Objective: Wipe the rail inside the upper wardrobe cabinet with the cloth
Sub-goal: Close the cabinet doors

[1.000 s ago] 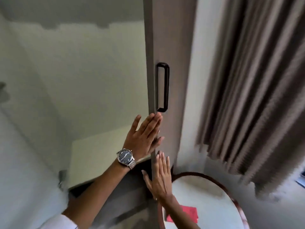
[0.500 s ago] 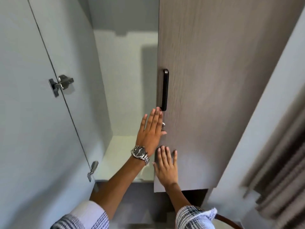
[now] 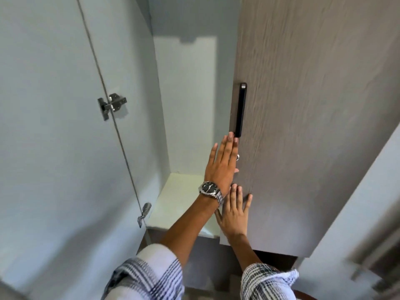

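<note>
Upper wardrobe cabinet [image 3: 186, 105] shows a bare pale shelf [image 3: 179, 202]; both hands, left [image 3: 221, 165] and right [image 3: 234, 213], press spread flat on its grey woodgrain door [image 3: 303, 126].

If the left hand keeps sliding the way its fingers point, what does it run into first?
The left hand lies along the edge of the wood-grain door, fingers pointing up. Straight ahead, the bottom of the black handle comes first; the fingertips look almost at it, though depth is unclear.

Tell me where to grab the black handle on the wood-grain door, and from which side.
Grip the black handle mid-bar, where it is slim, vertical and clear of the wood-grain door. Come from below with the left hand, whose fingers already lie flat just under its lower end.
</note>
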`<state>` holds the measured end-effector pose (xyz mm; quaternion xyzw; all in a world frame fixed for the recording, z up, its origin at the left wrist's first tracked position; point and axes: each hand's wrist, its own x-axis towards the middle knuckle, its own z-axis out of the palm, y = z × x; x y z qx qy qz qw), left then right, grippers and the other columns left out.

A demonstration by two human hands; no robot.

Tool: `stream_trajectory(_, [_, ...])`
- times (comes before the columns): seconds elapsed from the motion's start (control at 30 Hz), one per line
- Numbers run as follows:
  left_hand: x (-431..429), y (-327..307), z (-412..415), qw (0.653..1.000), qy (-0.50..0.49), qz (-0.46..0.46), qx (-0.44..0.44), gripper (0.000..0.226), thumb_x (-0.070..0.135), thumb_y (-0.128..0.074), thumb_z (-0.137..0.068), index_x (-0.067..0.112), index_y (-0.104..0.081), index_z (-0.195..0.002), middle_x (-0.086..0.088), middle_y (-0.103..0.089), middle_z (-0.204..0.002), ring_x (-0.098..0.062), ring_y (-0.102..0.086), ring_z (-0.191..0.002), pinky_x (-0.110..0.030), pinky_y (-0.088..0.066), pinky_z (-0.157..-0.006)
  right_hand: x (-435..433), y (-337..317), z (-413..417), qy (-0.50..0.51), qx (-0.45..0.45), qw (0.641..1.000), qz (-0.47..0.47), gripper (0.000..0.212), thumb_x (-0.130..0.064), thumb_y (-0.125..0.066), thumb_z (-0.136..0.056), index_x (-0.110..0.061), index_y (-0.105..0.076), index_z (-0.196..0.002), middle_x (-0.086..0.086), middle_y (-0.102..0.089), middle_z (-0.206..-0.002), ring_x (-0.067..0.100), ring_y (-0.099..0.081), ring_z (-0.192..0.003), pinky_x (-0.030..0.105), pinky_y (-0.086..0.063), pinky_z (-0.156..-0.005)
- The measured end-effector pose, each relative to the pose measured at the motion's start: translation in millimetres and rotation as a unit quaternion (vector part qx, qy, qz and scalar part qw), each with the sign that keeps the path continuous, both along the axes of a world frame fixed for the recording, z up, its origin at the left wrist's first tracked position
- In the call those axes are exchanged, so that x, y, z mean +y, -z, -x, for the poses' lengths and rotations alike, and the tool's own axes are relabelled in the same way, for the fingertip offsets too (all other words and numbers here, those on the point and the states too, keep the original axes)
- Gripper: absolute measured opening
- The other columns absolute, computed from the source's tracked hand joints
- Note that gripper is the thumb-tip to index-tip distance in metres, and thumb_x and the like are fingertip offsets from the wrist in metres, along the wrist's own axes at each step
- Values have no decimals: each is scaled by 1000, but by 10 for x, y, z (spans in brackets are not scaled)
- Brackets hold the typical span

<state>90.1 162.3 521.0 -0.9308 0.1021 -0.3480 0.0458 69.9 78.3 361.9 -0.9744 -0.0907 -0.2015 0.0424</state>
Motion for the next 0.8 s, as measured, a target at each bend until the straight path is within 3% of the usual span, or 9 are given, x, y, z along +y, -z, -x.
stream_trajectory(0.07, [32,-180,230,999,14,4,43,92,40,-62,-98,8,-2,-159,-12,3,-168,-27,8,-154,-44,1,-125,101,-128,219,20,28,999,-19,88,-64,-13,-94,-4,-9,-158,17,1,-166,34,5,-154,69,-8,-119])
stream_trajectory(0.17, [316,-488,763,996,4,92,20,79,41,-48,-103,3,-6,-159,-13,-5,-168,-26,-1,-156,-45,-5,-129,308,-220,542,23,34,996,-83,93,-69,-11,-92,-5,-6,-159,12,2,-168,29,4,-155,70,-8,-118])
stream_trajectory(0.23, [642,-667,1281,986,-8,158,-61,76,38,-49,-102,0,-12,-157,-17,-11,-167,-29,-7,-156,-47,-14,-128,548,-228,791,-5,25,990,-137,96,-72,-18,-91,-4,-10,-158,13,-3,-168,27,1,-155,71,-10,-117])
stream_trajectory(0.33, [1214,-899,2099,956,-43,180,-230,76,35,-55,-98,-3,-22,-155,-21,-21,-164,-33,-12,-155,-48,-19,-127,1119,-242,1255,-86,-10,977,-195,101,-74,-28,-90,-2,-11,-158,14,-6,-168,27,-3,-155,72,-12,-116])
stream_trajectory(0.47, [2043,-1227,2936,891,-195,171,-372,79,44,-55,-96,-1,-26,-154,-25,-25,-161,-40,-15,-152,-52,-13,-127,2064,-374,1998,-243,-51,942,-228,112,-84,-31,-86,-1,-8,-158,17,-2,-168,32,-3,-155,71,-7,-118])
stream_trajectory(0.53, [2426,-1332,3173,866,-296,177,-361,84,49,-55,-94,-2,-25,-154,-30,-23,-160,-47,-16,-150,-59,-16,-124,2520,-504,2359,-309,-66,917,-242,121,-90,-33,-79,-2,-5,-158,17,-1,-168,34,-4,-155,69,-2,-120])
stream_trajectory(0.6, [2669,-1390,3295,868,-352,210,-279,86,56,-50,-95,2,-21,-156,-27,-19,-163,-43,-14,-152,-61,-14,-123,2883,-631,2641,-339,-71,906,-244,123,-91,-35,-77,-5,0,-159,16,1,-168,34,-4,-155,69,-3,-119])
stream_trajectory(0.7, [2719,-1381,3302,884,-342,253,-195,72,55,-43,-101,9,-30,-155,-11,-37,-159,-28,-25,-152,-60,-8,-125,3137,-727,2774,-321,-77,909,-254,125,-76,-59,-76,-10,8,-159,14,7,-168,35,-2,-155,73,-13,-116])
stream_trajectory(0.8, [2552,-1386,3310,886,-304,261,-234,59,44,-50,-99,6,-48,-145,-9,-57,-144,-26,-42,-141,-56,-26,-120,3005,-693,2647,-289,-88,911,-282,131,-67,-71,-72,-11,11,-158,15,10,-167,37,-1,-154,73,-15,-116])
